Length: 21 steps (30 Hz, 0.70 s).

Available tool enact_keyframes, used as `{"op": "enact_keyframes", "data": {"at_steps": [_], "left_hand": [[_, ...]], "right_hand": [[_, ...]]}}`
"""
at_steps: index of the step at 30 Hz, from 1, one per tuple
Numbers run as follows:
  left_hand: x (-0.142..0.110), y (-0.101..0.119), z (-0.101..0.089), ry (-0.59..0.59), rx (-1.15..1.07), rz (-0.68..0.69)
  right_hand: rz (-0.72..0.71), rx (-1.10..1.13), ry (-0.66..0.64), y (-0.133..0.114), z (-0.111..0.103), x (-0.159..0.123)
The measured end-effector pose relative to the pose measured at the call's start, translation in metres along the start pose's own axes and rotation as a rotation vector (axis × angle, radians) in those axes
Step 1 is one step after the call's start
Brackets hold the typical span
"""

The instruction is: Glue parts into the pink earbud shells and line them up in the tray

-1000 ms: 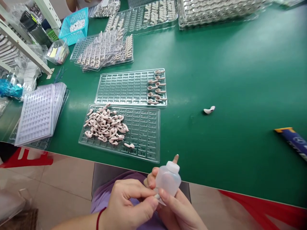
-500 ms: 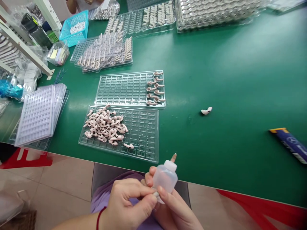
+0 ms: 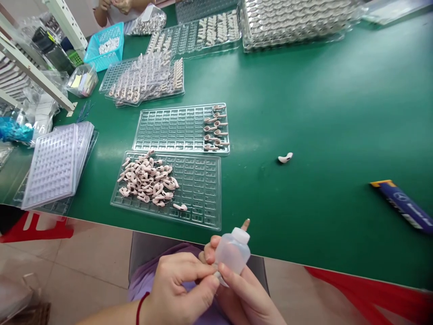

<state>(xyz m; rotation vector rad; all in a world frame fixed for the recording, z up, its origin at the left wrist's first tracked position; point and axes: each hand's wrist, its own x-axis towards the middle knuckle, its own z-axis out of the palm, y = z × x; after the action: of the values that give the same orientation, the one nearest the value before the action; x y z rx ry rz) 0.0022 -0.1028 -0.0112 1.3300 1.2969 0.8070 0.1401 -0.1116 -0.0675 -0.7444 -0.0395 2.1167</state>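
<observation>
A green desk holds, at its center, a tray with pale pieces along its right end. A tray of heaped pieces lies at seven o'clock, stacked sheets at eight, a lone piece at three, a blue packet at four, and a cyan basket at ten.

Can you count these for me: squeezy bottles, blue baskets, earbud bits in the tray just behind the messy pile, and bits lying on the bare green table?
Squeezy bottle: 1
Blue basket: 1
Earbud bits in that tray: 9
Bit on bare table: 1
Total: 12
</observation>
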Motion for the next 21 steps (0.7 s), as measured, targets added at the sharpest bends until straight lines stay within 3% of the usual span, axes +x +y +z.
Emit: {"op": "enact_keyframes", "data": {"at_steps": [7,13,21], "left_hand": [[0.001,0.001,-0.001,-0.024,0.028,0.006],[0.005,0.008,-0.004,-0.025,0.12,0.089],[0.004,0.007,-0.003,0.045,0.154,0.151]], "right_hand": [[-0.008,-0.015,0.0,-0.002,0.0,0.0],[-0.028,0.005,0.014,0.0,0.002,0.0],[-0.009,0.042,0.076,-0.004,0.013,-0.002]]}}
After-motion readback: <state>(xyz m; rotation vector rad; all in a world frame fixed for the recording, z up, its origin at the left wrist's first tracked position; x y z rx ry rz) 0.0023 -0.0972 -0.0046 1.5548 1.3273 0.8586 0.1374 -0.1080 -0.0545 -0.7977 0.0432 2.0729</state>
